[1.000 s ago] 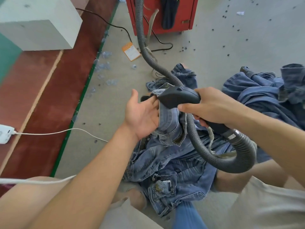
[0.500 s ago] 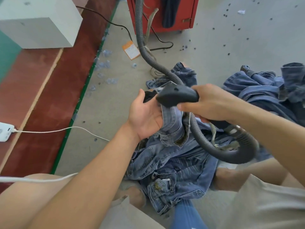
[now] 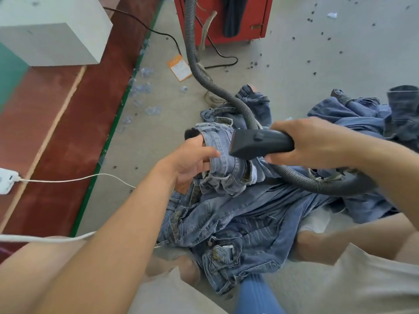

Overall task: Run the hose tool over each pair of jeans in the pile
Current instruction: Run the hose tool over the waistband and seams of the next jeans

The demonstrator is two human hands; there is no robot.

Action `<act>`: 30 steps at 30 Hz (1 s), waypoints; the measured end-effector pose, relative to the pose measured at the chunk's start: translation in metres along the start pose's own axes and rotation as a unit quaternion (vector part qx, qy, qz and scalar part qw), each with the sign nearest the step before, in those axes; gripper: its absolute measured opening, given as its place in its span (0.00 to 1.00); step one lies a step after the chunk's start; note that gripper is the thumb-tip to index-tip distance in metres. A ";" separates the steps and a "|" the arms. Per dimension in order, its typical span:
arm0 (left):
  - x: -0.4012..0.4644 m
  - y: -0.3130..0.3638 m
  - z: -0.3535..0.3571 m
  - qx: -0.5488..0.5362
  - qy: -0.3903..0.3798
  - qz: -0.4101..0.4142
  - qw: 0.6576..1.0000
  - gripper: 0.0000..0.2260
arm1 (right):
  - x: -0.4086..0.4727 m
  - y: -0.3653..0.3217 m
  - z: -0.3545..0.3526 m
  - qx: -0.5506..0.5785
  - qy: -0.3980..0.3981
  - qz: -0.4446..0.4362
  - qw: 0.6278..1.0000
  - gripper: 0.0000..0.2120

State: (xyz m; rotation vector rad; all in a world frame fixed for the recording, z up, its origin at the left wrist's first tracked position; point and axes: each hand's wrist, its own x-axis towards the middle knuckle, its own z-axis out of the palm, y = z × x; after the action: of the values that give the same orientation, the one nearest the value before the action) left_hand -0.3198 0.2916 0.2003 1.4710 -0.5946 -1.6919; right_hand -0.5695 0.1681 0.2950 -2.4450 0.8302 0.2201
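Observation:
A pile of blue jeans (image 3: 244, 220) lies on the grey floor between my knees. My left hand (image 3: 192, 159) grips a raised fold of light denim (image 3: 223, 155) at the top of the pile. My right hand (image 3: 310, 141) holds the black nozzle (image 3: 258, 143) of the hose tool, its mouth pressed against that fold from the right. The ribbed grey hose (image 3: 197, 64) runs up from the nozzle to a red machine (image 3: 226, 17) and also loops under my right wrist.
More jeans (image 3: 367, 114) are heaped at the right. A white block (image 3: 54, 30) and a red and green floor strip (image 3: 74, 132) lie left. A white power strip (image 3: 6, 182) with cable, an orange tag (image 3: 180, 67) and dark scraps scatter the floor.
My left hand turned from an open palm behind the denim to a grip on the fold. The nozzle swung to lie level, its mouth now against the fold's right side.

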 end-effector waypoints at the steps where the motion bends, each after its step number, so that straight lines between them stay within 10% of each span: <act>1: 0.003 -0.002 0.000 0.011 0.017 -0.006 1.000 0.19 | 0.000 0.000 0.004 -0.008 -0.008 -0.008 1.000 0.12; 10: 0.006 -0.013 -0.002 0.033 0.007 -0.058 0.998 0.19 | 0.004 0.007 0.013 -0.006 -0.034 -0.022 0.999 0.10; 19: 0.016 -0.020 -0.011 0.377 0.105 -0.018 0.920 0.14 | 0.003 0.010 0.005 -0.008 -0.002 -0.032 0.999 0.10; 30: 0.004 0.002 0.002 0.059 0.047 0.034 0.997 0.12 | -0.004 0.013 -0.003 -0.164 0.000 -0.009 0.986 0.10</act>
State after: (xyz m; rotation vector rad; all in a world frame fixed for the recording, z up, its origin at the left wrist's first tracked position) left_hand -0.3214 0.2870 0.2000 1.5869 -0.6959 -1.5501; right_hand -0.5804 0.1597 0.2926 -2.7562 0.8243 0.3766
